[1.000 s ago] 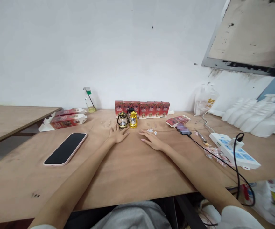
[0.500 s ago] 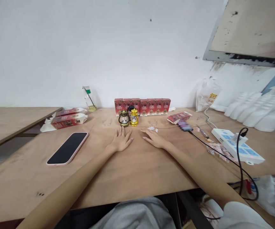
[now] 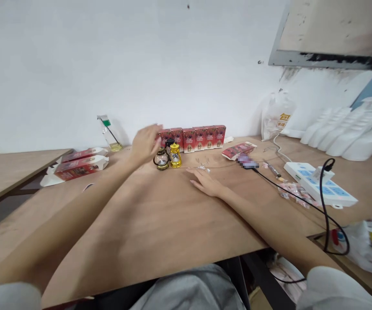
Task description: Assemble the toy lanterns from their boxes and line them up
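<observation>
My left hand (image 3: 145,144) is raised in front of the row of red printed boxes (image 3: 189,140), fingers stretched out and slightly blurred. It covers part of the leftmost box; whether it touches that box I cannot tell. Just right of it stand a small bronze-coloured lantern (image 3: 162,159) and a gold lantern (image 3: 175,157), with a dark lantern partly hidden behind them. Flat on the wooden table (image 3: 160,224) lies my right hand (image 3: 207,183), fingers extended and holding nothing. Thin wire pieces (image 3: 202,162) and white scraps are just beyond its fingertips.
Red boxes (image 3: 79,167) lie at the left, and another red box (image 3: 238,150) lies right of the row. A power strip (image 3: 318,185) with a black cable, a knife-like tool (image 3: 273,168), a white plastic bag (image 3: 278,116) and white bottles (image 3: 350,133) occupy the right side.
My left hand has lifted off the table and moved forward and left towards the boxes. Its forearm now hides most of the phone. My right hand stays flat; the view has shifted slightly.
</observation>
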The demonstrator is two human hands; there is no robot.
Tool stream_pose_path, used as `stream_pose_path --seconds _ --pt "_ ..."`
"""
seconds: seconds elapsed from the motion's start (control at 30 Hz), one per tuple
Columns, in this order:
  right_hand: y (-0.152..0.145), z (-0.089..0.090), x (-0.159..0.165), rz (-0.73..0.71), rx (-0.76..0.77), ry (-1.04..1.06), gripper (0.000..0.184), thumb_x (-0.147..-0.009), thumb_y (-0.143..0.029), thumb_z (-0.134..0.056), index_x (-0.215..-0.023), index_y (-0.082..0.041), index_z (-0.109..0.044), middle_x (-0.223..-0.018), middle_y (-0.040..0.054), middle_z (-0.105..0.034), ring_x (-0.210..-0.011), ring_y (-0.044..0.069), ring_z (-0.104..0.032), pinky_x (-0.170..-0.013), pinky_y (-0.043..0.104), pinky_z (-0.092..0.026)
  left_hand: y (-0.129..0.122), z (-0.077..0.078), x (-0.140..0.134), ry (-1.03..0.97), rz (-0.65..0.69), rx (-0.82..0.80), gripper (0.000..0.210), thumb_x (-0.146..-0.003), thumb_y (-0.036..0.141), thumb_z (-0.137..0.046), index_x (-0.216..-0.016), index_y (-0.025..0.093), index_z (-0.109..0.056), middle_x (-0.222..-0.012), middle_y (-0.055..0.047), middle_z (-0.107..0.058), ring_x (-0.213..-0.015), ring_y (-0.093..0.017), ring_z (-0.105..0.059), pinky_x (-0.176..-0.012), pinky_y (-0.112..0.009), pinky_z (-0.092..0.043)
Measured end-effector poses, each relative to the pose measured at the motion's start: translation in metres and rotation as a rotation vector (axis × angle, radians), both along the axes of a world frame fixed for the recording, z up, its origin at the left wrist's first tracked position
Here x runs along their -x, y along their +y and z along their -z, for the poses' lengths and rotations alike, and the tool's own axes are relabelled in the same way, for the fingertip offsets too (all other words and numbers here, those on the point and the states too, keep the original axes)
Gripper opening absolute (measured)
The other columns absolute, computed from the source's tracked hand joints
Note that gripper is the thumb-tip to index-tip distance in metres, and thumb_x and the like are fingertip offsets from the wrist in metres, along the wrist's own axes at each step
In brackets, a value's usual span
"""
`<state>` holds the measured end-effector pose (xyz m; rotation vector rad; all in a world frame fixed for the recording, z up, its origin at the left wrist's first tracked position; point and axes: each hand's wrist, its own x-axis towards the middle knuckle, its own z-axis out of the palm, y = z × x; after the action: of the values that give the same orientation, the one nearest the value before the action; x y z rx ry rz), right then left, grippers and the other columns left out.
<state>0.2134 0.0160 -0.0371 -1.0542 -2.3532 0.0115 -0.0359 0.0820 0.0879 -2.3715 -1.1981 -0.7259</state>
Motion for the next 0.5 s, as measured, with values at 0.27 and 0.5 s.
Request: stream_pose_path --seconds 0.27,0.5 --pt "0.000 -0.002 0.000 0.046 -0.039 -0.065 0.043 -0.089 -0.026 -0.039 -0.130 -0.014 -0.039 -0.132 0.0120 -0.048 -0.124 0.022 -0.041 -0.104 0.041 -0.031 0.109 0.010 0.017 0.179 -0.364 0.218 0.061 -0.074 0.020 -0.043 -0.133 0.007 -0.034 -0.138 -0.018 -0.039 -0.130 -0.031 -0.030 -0.105 -0.049 -0.018" --pt "-0.001 -0.003 0.002 0.068 -0.007 -0.064 0.042 -0.088 -0.024 -0.042 -0.129 -0.017 -0.040 -0.131 0.0113 -0.049 -0.122 0.024 -0.042 -0.102 0.044 -0.033 0.108 0.007 0.016 0.230 -0.421 0.128 0.046 -0.076 0.034 -0.046 -0.114 0.008 -0.049 -0.117 -0.021 -0.052 -0.113 -0.034 -0.044 -0.089 -0.043 -0.034"
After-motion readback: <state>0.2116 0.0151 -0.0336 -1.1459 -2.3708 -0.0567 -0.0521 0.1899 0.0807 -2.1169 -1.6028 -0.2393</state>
